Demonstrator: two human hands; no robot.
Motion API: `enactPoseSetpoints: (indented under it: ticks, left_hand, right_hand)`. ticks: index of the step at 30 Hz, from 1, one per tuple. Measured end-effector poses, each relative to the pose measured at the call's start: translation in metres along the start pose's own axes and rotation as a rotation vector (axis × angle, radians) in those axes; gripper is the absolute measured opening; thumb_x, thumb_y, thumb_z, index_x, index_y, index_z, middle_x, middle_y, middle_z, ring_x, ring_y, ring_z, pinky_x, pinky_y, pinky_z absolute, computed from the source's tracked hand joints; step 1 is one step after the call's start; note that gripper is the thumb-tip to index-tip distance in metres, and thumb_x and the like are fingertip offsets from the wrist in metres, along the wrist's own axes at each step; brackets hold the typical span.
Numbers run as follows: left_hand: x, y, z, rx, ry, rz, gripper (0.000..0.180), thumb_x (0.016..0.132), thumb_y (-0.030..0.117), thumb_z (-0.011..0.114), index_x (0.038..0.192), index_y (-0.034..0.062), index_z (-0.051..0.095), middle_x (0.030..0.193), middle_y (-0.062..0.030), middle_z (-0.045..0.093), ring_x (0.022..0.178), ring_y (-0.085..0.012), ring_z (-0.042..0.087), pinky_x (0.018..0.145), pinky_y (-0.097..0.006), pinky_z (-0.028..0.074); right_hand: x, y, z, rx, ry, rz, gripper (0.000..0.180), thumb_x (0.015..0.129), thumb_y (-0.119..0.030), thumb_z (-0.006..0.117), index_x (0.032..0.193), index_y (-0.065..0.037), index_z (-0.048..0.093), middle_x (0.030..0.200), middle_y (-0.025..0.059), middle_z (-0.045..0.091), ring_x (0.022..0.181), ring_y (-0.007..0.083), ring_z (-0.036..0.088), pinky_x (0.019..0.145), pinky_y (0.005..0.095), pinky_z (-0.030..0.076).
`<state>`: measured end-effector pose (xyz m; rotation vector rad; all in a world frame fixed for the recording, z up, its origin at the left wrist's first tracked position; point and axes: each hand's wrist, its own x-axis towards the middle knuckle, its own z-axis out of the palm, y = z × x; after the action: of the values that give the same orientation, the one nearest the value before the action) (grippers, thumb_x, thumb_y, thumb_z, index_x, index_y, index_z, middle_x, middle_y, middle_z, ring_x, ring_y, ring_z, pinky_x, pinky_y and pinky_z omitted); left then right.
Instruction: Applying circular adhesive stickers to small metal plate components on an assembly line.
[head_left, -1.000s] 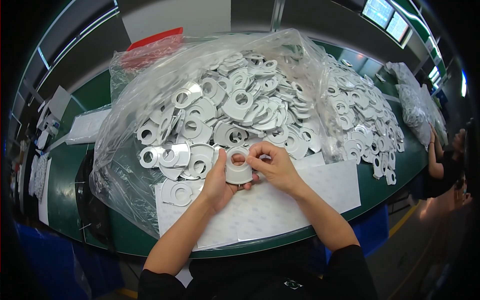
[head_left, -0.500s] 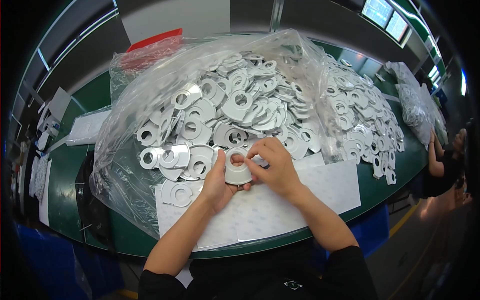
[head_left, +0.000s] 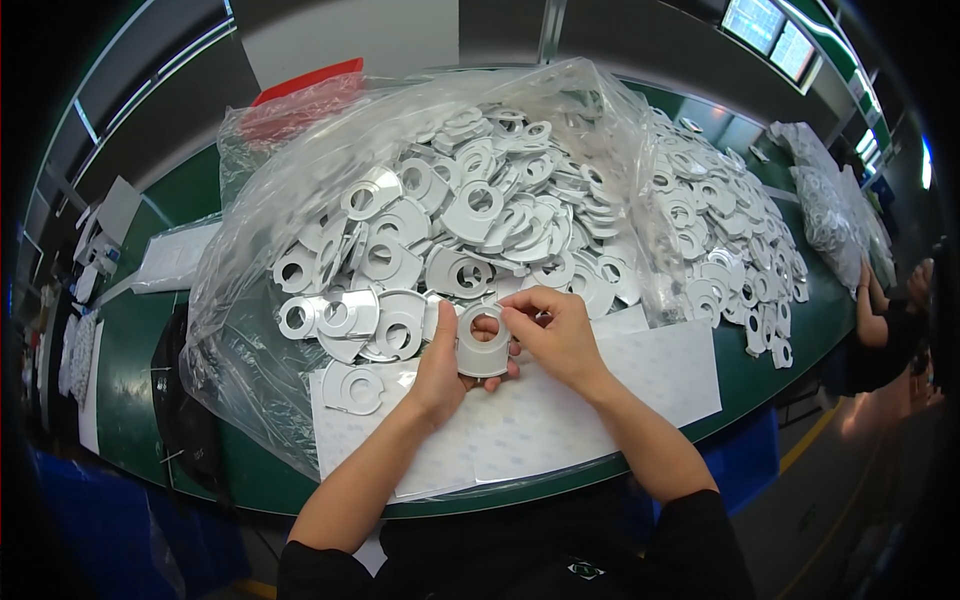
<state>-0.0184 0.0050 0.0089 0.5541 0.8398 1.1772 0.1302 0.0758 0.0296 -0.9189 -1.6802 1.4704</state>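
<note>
Between my hands is a white plastic cover plate (head_left: 484,358) with a round hole, its face turned up. My left hand (head_left: 440,368) grips it from the left, with the thumb along its edge and the fingers beneath. Some of those fingers show through the hole and past the right edge. My right hand (head_left: 556,338) has its fingers pinched at the plate's upper right rim; whether anything small lies in that pinch is hidden. Just beyond rises a large pile of similar white plates (head_left: 480,200). One separate plate (head_left: 352,388) lies left of my left hand.
White paper sheets (head_left: 570,425) cover the front of the green table (head_left: 125,375). A clear plastic bag (head_left: 240,330) surrounds the pile. Another heap of plates (head_left: 735,230) lies to the right. A red object (head_left: 310,80) is at the back left; another person's arm (head_left: 872,320) shows far right.
The held plate has shifted slightly right and tilted more upright. My left hand moved with it. My right hand has moved a little right and down, its fingers now at the plate's upper right rim.
</note>
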Motion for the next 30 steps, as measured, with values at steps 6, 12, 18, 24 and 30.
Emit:
enactPoseSetpoints:
  ticks: [6,12,18,24,30]
  left_hand:
    - [-0.002,-0.004,0.003,0.171,0.014,0.024,0.075,0.09,0.069,0.011,0.101,0.0068,0.052,0.086,-0.0088,0.061,0.071,-0.0149,0.062,0.047,-0.022,0.04]
    - [-0.002,0.0,0.005,0.251,-0.071,0.023,0.081,0.088,0.071,0.007,0.102,0.0059,0.053,0.081,-0.0071,0.061,0.062,-0.0117,0.06,0.041,-0.02,0.037]
    - [-0.002,0.0,0.006,0.282,-0.096,0.025,0.085,0.086,0.073,0.006,0.102,0.0053,0.054,0.077,-0.007,0.061,0.058,-0.0114,0.059,0.039,-0.02,0.036]
    - [-0.001,0.001,-0.001,0.207,-0.055,-0.033,0.084,0.085,0.075,0.006,0.093,0.0053,0.051,0.074,-0.0078,0.06,0.054,-0.0149,0.06,0.036,-0.022,0.036]
    - [-0.001,0.008,0.001,0.039,-0.031,-0.066,0.084,0.085,0.074,0.006,0.091,0.0031,0.051,0.075,-0.0106,0.061,0.055,-0.0198,0.061,0.033,-0.023,0.034]
  right_hand:
    - [-0.002,-0.009,0.001,-0.026,-0.003,0.047,0.012,0.083,-0.008,0.063,0.08,0.003,0.061,0.071,0.0051,0.064,0.056,0.0064,0.058,0.05,0.0195,0.045]
    - [-0.003,-0.004,0.005,-0.19,0.059,0.036,0.025,0.08,-0.019,0.068,0.068,-0.001,0.056,0.061,0.0034,0.06,0.046,0.0083,0.056,0.043,0.0228,0.041]
    - [-0.008,-0.013,0.008,-0.477,0.104,-0.03,0.038,0.074,-0.027,0.076,0.062,-0.003,0.048,0.054,0.004,0.054,0.041,0.0104,0.05,0.038,0.0253,0.037]
    - [-0.01,-0.022,0.003,-0.765,0.031,-0.162,0.045,0.064,-0.032,0.081,0.069,-0.002,0.048,0.058,0.0052,0.052,0.053,0.0139,0.052,0.05,0.0297,0.043]
    - [-0.008,-0.024,-0.015,-0.525,-0.183,-0.127,0.032,0.072,-0.022,0.076,0.082,0.0,0.054,0.067,0.0074,0.057,0.058,0.0168,0.054,0.057,0.0288,0.045]
